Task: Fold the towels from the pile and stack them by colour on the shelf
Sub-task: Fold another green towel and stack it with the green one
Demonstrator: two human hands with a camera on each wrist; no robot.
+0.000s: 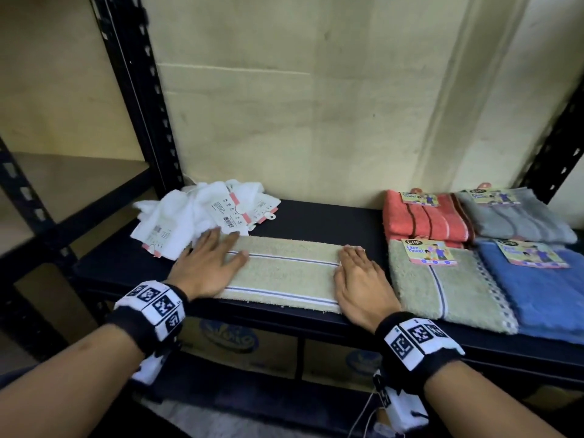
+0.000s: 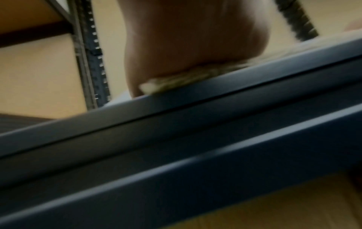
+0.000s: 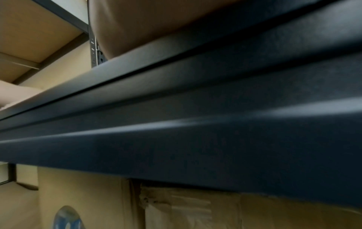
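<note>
Mid-fold: left hand (image 1: 205,263) & right hand (image 1: 360,279), both grips flat and released, press the green towel (image 1: 284,273) on the shelf (image 1: 316,216); next, I'd say, halve it, then stack on the folded green towel (image 1: 442,292).

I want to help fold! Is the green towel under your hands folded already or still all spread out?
Folded, at least once: the green towel lies as a narrow strip, both hands flat on its ends. It is not yet stacked.

Both wrist views were blurred. The shelf edge (image 3: 176,124) filled them, hiding the fingers. The blue towel (image 1: 543,289) was cut off at the head view's right edge.
</note>
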